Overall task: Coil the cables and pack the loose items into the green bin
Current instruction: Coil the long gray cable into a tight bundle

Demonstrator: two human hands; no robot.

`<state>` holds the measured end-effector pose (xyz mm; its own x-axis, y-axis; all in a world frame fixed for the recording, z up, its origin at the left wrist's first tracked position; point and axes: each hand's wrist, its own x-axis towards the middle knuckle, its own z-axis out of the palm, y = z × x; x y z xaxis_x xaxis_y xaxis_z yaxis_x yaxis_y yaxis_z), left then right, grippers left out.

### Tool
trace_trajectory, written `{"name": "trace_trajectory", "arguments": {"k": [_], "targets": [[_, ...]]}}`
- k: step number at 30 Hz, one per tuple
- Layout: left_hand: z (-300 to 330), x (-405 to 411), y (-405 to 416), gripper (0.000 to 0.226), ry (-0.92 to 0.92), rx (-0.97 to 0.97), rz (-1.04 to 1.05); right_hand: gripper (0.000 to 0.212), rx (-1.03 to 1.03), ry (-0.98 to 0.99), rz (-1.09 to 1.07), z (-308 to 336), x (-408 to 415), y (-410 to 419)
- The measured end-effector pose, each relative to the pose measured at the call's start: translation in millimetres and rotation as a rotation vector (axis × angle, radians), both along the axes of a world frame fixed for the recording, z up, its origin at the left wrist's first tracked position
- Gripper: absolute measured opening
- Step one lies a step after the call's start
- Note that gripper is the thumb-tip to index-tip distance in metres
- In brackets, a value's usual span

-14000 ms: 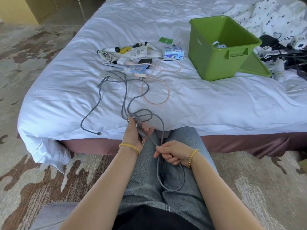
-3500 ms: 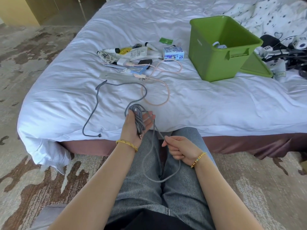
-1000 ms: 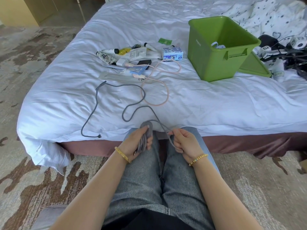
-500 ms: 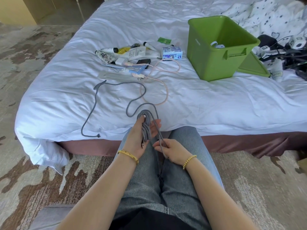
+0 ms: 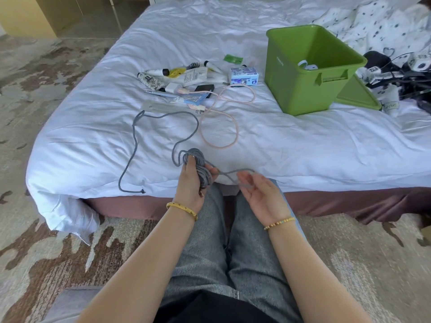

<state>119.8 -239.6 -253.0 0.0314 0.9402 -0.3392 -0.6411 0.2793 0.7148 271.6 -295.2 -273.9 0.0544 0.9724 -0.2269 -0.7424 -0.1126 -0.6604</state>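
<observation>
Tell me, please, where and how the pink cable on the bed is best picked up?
Probably pinch the pink cable at the near curve of its big loop, coming straight down from above: that stretch lies flat on bare sheet, apart from the grey cable, while its plug end sits among the toiletries.

The right hand [image 5: 261, 197] is motion-blurred at its fingertips, so whether they pinch the grey cable [image 5: 203, 171] cannot be told. Left of it, the left hand [image 5: 192, 183] covers part of the wound coil. Far beyond both hands, the green bin [image 5: 303, 89] hides most of its contents behind its wall. The tangle of dark items [image 5: 403, 75] is cut off by the right edge.
</observation>
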Motion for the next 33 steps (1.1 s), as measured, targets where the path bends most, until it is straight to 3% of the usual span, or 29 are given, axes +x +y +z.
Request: {"name": "trace_trajectory", "arguments": {"k": [2, 4, 6, 9, 11, 13, 16, 19, 24, 27, 30, 33], "targets": [[5.8, 6.7, -1.0, 0.034, -0.027, -0.024, 0.010, 0.023, 0.027, 0.082, -0.023, 11.1, 3.5, 1.5], [11.3, 10.1, -1.2, 0.037, -0.050, -0.031, 0.036, 0.023, 0.045, 0.008, -0.046, 22.3, 1.9, 3.6], [15.6, 10.2, -0.7, 0.038, -0.039, -0.037, 0.047, 0.023, 0.060, -0.167, -0.028, 31.1, 0.9, 5.3], [18.2, 4.2, -0.3, 0.029, 0.018, -0.049, 0.033, 0.023, 0.027, -0.587, 0.075, 40.1, 0.7, 5.5], [16.4, -1.5, 0.2, 0.025, 0.224, -0.043, -0.023, 0.018, 0.002, -0.868, 0.116, 42.4, -0.7, 5.9], [13.9, -4.0, -3.6, 0.024, 0.498, -0.019, -0.169, 0.018, 0.021, -1.009, 0.113, 43.0, -3.3, 8.0], [9.3, -2.9, -12.5, 0.028, 0.584, 0.047, -0.296, 0.021, 0.048, -1.161, 0.172, 44.8, -13.2, 11.2], [11.2, -3.7, -17.5, 0.031, 0.468, 0.086, -0.342, 0.020, 0.061, -1.243, 0.260, 42.9, -22.0, 14.9], [21.7, -6.6, -17.8, 0.039, 0.338, 0.169, -0.430, 0.010, -0.036, -0.997, 0.218, 40.5, -28.7, 19.6], [30.7, -8.0, -17.0, 0.035, 0.129, 0.141, -0.418, 0.007, -0.213, -0.865, 0.129, 34.4, -23.6, 22.2], [40.9, -5.5, -9.5, 0.036, -0.082, 0.126, -0.315, 0.034, -0.310, -1.044, 0.197, 23.9, -17.0, 17.1], [46.0, 0.6, -2.2, 0.035, -0.094, 0.154, -0.179, 0.046, -0.111, -1.301, 0.202, 20.0, -21.7, 11.0]]}}
